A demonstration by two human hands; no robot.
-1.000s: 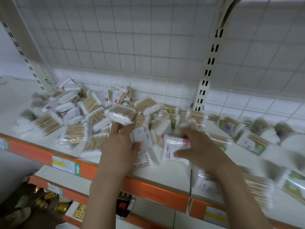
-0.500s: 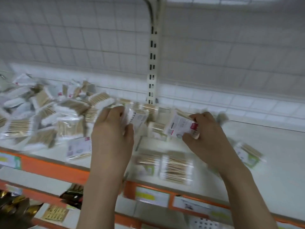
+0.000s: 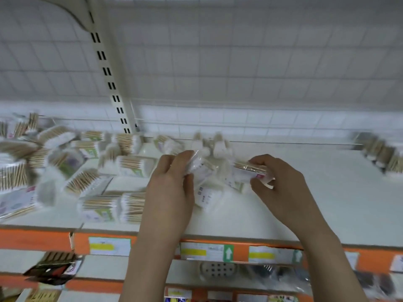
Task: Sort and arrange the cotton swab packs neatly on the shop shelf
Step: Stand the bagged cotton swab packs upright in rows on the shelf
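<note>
Swab packs [image 3: 135, 205] piled left, orange shelf edge [image 3: 35, 238], price labels [image 3: 205, 251]

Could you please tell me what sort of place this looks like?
Most likely a shop aisle: tiered shelves with an orange front strip carrying price labels, many cotton swab packs heaped on the shelf, and a slotted upright.

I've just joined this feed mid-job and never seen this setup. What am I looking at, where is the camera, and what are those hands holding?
There is no robot: a person works bare-handed, filmed by a camera on their head that looks forward and down. The left hand grips one cotton swab pack; the right hand pinches another pack. Both are above a white shop shelf with an orange front edge. A jumbled pile of swab packs lies on the left, and a few more packs lie far right. The picture is blurred.
</note>
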